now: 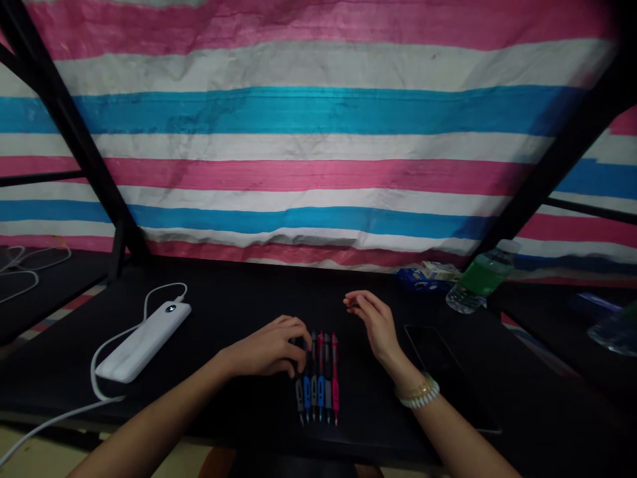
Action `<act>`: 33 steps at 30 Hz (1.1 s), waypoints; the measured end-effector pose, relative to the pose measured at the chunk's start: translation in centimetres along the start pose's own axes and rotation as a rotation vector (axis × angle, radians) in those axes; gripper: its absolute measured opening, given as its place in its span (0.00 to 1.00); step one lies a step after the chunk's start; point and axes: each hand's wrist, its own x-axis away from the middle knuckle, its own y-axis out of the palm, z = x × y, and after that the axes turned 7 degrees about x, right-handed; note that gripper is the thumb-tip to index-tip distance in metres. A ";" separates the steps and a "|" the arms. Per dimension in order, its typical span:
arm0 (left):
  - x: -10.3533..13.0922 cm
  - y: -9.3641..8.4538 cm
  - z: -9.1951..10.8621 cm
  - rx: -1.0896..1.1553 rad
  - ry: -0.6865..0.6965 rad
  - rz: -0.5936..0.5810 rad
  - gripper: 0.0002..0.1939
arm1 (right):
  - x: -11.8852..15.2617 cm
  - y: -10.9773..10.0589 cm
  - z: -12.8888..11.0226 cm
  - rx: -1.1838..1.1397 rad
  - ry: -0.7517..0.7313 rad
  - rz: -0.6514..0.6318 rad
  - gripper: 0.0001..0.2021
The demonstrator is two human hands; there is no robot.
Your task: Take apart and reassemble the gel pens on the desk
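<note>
Several pens [321, 382] lie side by side on the black table [239, 408], their tips toward the front edge. Grey, blue and pink parts show on them. My left hand [279, 346] rests at the left end of the row, fingers bent and apart over the upper part of the leftmost pens; its fingertips partly hide them, and no pen is lifted. To the right of the row, my right hand [373, 322] hovers above the table with its fingers loosely curved and nothing in them. A bracelet circles the right wrist.
At the left lies a white power bank [144, 342] with a white cable [94, 362]. A dark tablet [450, 375] lies by my right forearm. Behind it are a green-labelled bottle [482, 279] and a blue packet [422, 280]. Black frame bars and a striped sheet [318, 172] stand behind.
</note>
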 end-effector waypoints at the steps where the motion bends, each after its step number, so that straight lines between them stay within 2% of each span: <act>1: 0.0 -0.1 0.1 -0.003 -0.003 -0.004 0.02 | 0.0 -0.1 -0.2 -0.003 0.004 0.001 0.12; 5: 0.5 -1.3 0.0 0.029 -0.031 0.011 0.03 | -0.2 -0.3 -0.9 -0.016 0.015 -0.021 0.14; 7: 0.6 -2.0 -0.1 0.050 -0.077 0.044 0.02 | -0.1 -0.3 -1.2 -0.021 0.036 -0.085 0.16; 10: 0.2 -2.7 0.0 -0.006 -0.130 0.125 0.04 | 0.3 0.0 -1.6 0.001 0.142 -0.328 0.19; 13: -1.1 -2.9 0.4 -0.230 -0.111 0.164 0.07 | 1.2 0.4 -1.9 0.073 0.242 -0.644 0.24; 15: -2.1 -2.8 0.7 -0.416 -0.072 0.161 0.10 | 1.8 0.5 -2.1 0.174 0.189 -0.809 0.22; 16: -2.5 -2.6 0.8 -0.500 -0.051 0.160 0.11 | 2.1 0.6 -2.2 0.250 0.126 -0.847 0.20; 18: -3.2 -2.1 0.9 -0.623 -0.002 0.169 0.12 | 2.6 0.6 -2.3 0.427 -0.033 -0.816 0.15; 22: -3.6 -0.6 0.8 -0.712 0.034 0.207 0.12 | 3.2 0.9 -2.0 0.710 -0.276 -0.603 0.10; 24: -3.6 0.1 0.7 -0.726 -0.036 0.194 0.10 | 3.3 1.1 -1.9 0.875 -0.341 -0.567 0.10; 28: -3.6 0.9 0.9 -0.661 -0.257 0.065 0.07 | 3.4 1.8 -2.2 1.201 -0.456 -0.543 0.08; 33: -3.6 1.0 1.7 -0.523 -0.426 0.019 0.09 | 3.5 2.4 -2.5 1.393 -0.599 -0.521 0.07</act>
